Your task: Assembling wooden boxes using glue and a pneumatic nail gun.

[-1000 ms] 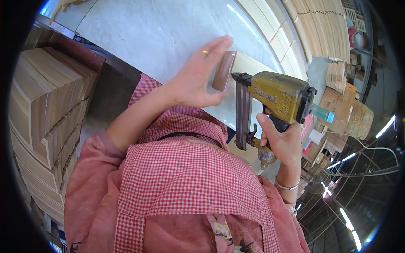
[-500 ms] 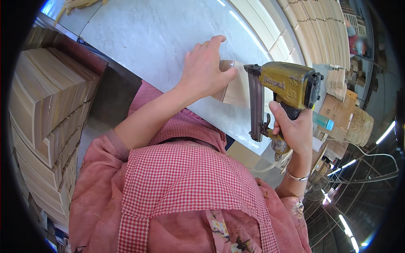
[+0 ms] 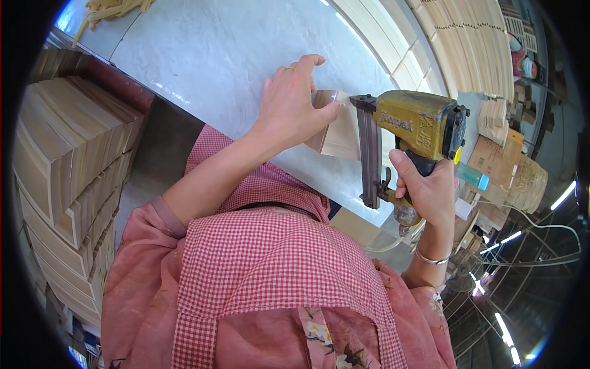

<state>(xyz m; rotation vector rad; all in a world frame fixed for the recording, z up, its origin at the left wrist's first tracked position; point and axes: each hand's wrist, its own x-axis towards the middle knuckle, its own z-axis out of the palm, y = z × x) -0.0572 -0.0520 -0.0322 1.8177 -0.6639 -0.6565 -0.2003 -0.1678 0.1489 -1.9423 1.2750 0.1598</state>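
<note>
My left hand [image 3: 287,109] is at a small light wooden piece [image 3: 342,139] with a darker side, on the grey, marble-patterned tabletop [image 3: 203,58]. Its thumb presses over the piece and the index finger reaches past the far end; the other fingertips are hidden. My right hand [image 3: 430,189] is wrapped round the handle of a yellow and black air staple gun [image 3: 413,114]. The gun's nose, at the top of its long dark magazine, is at the piece's right edge, close to my left thumb. Whether it touches the wood I cannot tell.
Stacked wooden boards [image 3: 67,138] stand at the left, beside the table. Long rows of pale wooden strips [image 3: 464,43] line the far right. Thin wood pieces [image 3: 110,11] lie at the far left. Cardboard boxes [image 3: 496,150] and a white hose [image 3: 547,226] are at the right, a person [image 3: 522,61] beyond.
My left hand and the wooden piece have shifted slightly left. The staple gun has followed a little to the left, still in my right hand. Both grips look the same.
</note>
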